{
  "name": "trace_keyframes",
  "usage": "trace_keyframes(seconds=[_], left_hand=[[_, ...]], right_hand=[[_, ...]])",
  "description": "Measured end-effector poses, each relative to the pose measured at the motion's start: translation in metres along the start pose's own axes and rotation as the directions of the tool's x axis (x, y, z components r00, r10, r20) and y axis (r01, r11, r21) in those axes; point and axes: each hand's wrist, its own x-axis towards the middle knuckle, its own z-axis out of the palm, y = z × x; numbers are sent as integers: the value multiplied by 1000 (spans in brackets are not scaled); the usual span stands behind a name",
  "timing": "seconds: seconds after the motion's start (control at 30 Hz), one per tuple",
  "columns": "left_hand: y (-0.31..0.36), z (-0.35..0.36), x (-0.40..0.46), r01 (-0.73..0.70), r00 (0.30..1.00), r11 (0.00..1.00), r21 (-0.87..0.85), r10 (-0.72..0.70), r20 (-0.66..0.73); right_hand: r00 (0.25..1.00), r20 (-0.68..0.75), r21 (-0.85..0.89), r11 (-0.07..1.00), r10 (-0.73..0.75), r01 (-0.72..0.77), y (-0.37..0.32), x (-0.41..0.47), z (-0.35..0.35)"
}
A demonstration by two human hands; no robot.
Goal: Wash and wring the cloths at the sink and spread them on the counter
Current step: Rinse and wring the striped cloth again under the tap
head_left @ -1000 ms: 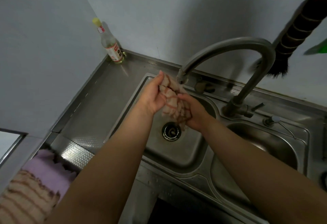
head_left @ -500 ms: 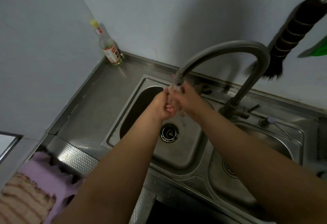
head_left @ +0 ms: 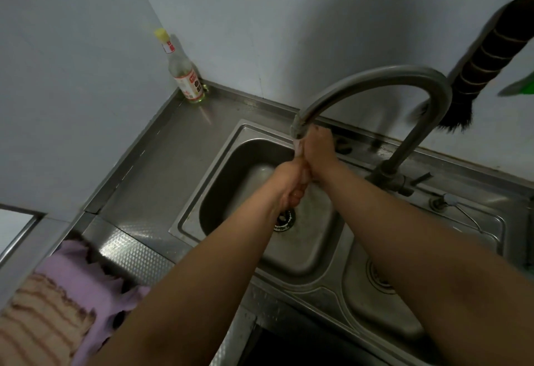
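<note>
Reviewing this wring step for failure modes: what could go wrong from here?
1. The cloth is bunched between the left hand and right hand, right under the faucet spout; knuckles could knock it.
2. Little cloth shows past the grip, so a wet end might slip into the left basin.
3. Squeezed water may splash toward the purple cloth on the counter.

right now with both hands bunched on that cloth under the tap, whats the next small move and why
Probably twist the fists in opposite directions to wring it. The left hand and right hand are stacked tight on the small pale cloth, right below the curved steel faucet's spout and over the left steel sink basin, so the water would drop towards the drain.
</note>
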Motion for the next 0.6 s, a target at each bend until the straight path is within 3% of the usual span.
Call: trace_keyframes(seconds=[0.1,0.17,0.3,0.37,0.5,0.6], left_hand=[[5,-18,0,-78,997,996,-41,79,21],[10,-34,2,-127,992,986,-107,128,4],[18,-67,9,-156,987,968,-195,143,-78],[19,-73,10,-148,988,971,-189,138,-63],[14,-66,7,-171,984,970,-173,176,17],[5,-51,6,-207,969,976,-71,214,125]], right_hand=[[999,-28,1,1000,-27,27,-8,2,-6],[998,-4,-119,991,-68,67,-2,7,-12],[974,209,-270,952,-87,142,14,-1,-32],[957,292,-185,981,-2,59,22,-9,-40],[883,402,4,964,242,-266,46,-20,-61],[880,201,137,877,431,-461,67,-38,-81]])
